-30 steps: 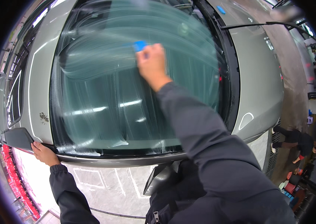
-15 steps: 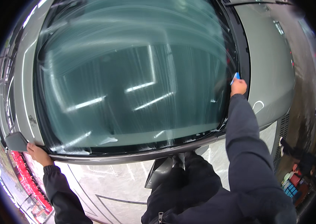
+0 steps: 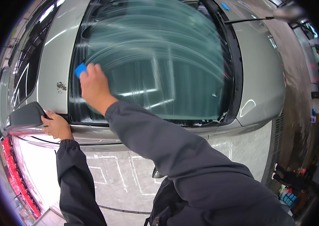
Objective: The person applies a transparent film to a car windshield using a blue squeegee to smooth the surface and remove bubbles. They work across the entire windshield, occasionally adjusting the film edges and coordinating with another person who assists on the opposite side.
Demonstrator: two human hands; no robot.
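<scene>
Soapy streaks and curved smears cover the dark windshield of a grey-green car. My right hand reaches across to the left side of the glass, its fingers closed on a small blue pad. The pad lies at the border of glass and roof, and part of it is hidden by the fingers. At the lower left, my left hand grips the edge of the dark side mirror.
A raised wiper arm juts over the hood on the right, with a small blue object near it. The pale tiled floor lies below the car. A person is at the far lower right.
My right hand has swept the blue pad from the windshield's right edge to its left edge. The view has shifted, and my left hand still holds the mirror.
</scene>
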